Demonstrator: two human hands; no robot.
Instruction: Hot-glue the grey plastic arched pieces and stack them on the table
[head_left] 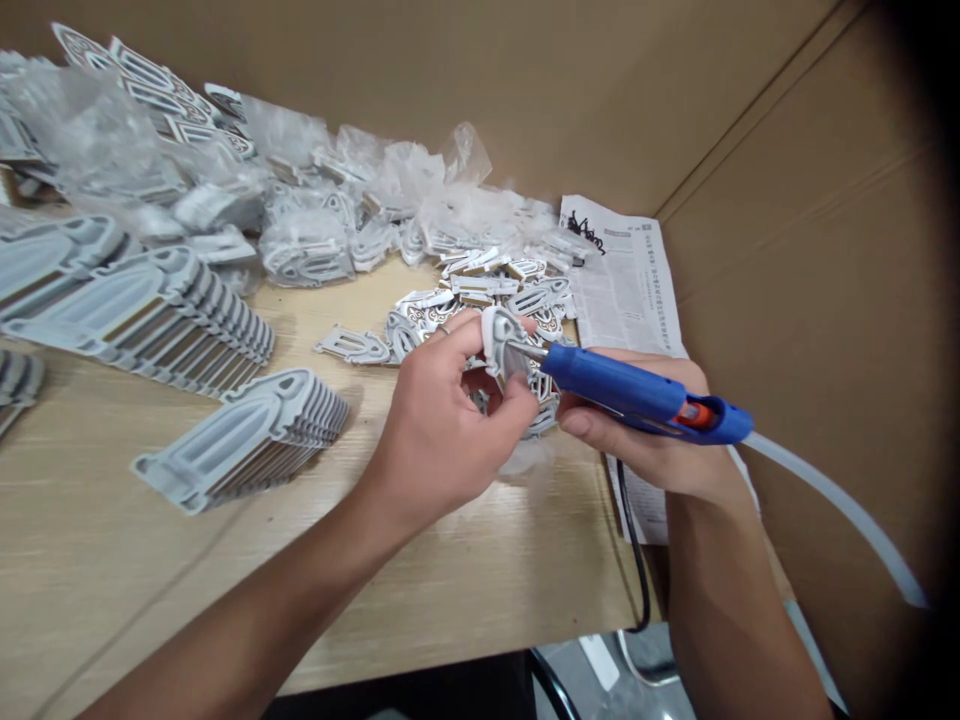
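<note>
My left hand (457, 415) pinches a small grey arched plastic piece (504, 340) between thumb and fingers, above the table. In my right hand (645, 430) is a blue hot glue gun (622, 385), its metal nozzle touching or very close to the piece's hollow inner face. A long translucent glue stick (840, 500) trails from the gun's back end, and a black cord (634, 540) hangs below. Behind my hands lies a loose heap of similar arched pieces (480, 285), some with brown scroll patterns. My right fingers are partly hidden by the gun.
Neat rows of nested arched pieces (255, 430) stand on the left of the wooden table (420, 600). Clear plastic bags of pieces (307, 235) line the back. A newspaper (637, 280) with dark glue-like strands lies at the right, against the cardboard wall (810, 270).
</note>
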